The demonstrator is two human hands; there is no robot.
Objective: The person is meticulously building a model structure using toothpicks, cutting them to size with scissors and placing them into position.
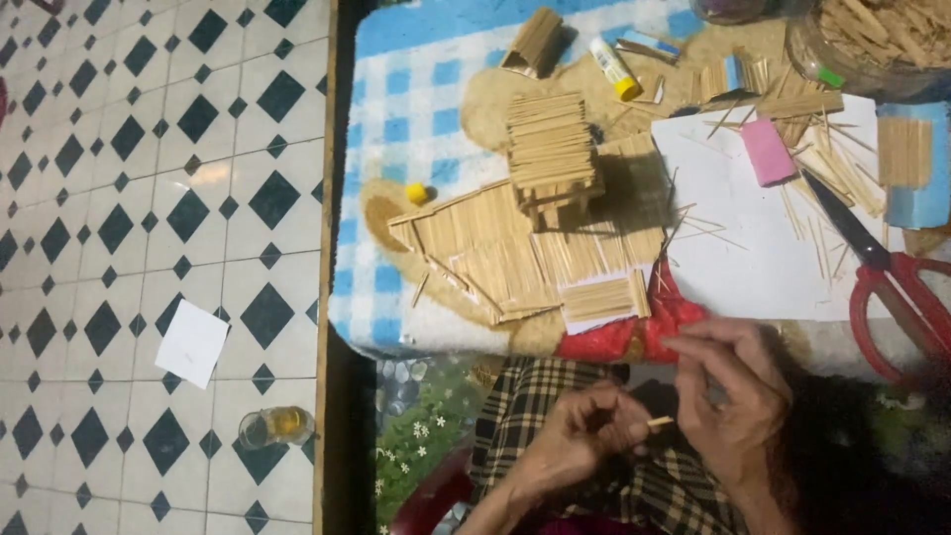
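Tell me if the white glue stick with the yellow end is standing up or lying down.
Lying down. The white glue stick rests on its side on the blue checked cloth, its yellow end pointing toward the small stick house.

Beside the stick house (551, 159): glue stick (614, 68), yellow cap (417, 193), pink block (769, 152), red scissors (887, 272); floor: paper square (192, 343), glass (275, 427).

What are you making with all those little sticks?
A person sits at a low table with a blue checked cover. The left hand and right hand are together over the lap, pinching one thin wooden stick between them. On the table stands a small house built of sticks, with flat stick panels lying around it. Red-handled scissors, a glue stick with its yellow cap off, and loose sticks lie nearby.
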